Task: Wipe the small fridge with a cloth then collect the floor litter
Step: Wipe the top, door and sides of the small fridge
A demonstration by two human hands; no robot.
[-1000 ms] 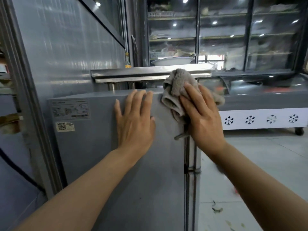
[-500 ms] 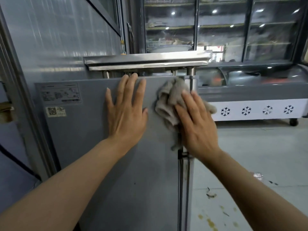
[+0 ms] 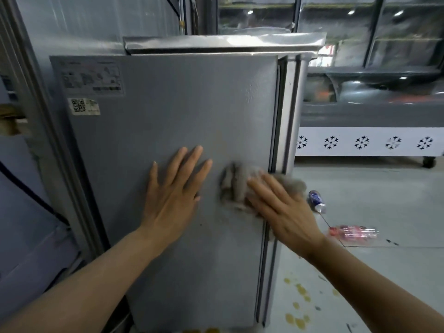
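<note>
From the head camera, the small grey fridge (image 3: 192, 121) fills the middle of the view. Its bottom edge is cut off by the frame. The left hand (image 3: 173, 195) lies flat on the fridge side with its fingers straight and spread, holding nothing. The right hand (image 3: 283, 210) presses a grey cloth (image 3: 236, 186) against the fridge, near the right edge by the door seam. Its fingers are straight on top of the cloth, not curled round it. Part of the cloth is hidden under the hand, and the cloth looks blurry.

Two stickers sit at the top left of the fridge: a label (image 3: 92, 79) with words too blurry to read, and a QR code sticker (image 3: 84, 106) below it. A shiny metal shelf (image 3: 223, 43) lies just above the fridge.

On the floor (image 3: 384, 188) to the right lie two plastic bottles: a blue one (image 3: 316, 201), partly hidden behind the right hand, and a pink one (image 3: 353, 233). Yellow spots (image 3: 298, 306) mark the floor nearer the camera. Behind stands a chest freezer (image 3: 360, 143) with snowflake shapes, cut off at the right.
</note>
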